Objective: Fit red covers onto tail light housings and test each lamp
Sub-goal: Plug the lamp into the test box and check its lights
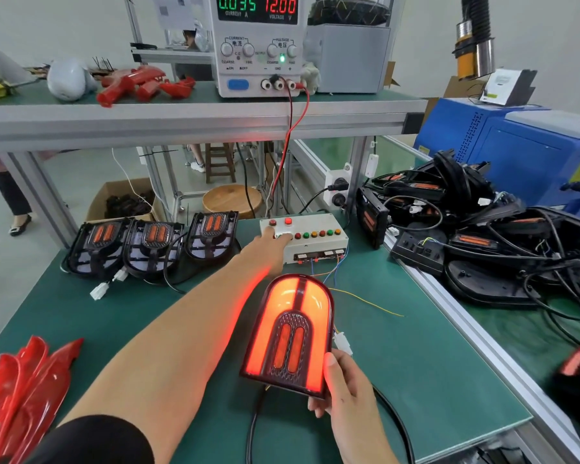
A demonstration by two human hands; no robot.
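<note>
A covered tail light [290, 333] glows red above the green mat, lit along its outer band. My right hand [344, 390] grips its lower right corner, thumb on the front face. My left hand [270, 244] reaches across the mat and presses a button on the white test box [315, 237], whose wires run toward the lamp. Three bare black housings [151, 244] stand in a row at the back left. Loose red covers [24, 393] lie at the near left edge.
A power supply [258, 45] on the upper shelf reads 0.035 A and 12.00 V. More red covers [141, 83] lie on that shelf. A heap of black housings and cables [482, 229] fills the right bench, beside a blue machine [529, 152]. Someone stands at far left.
</note>
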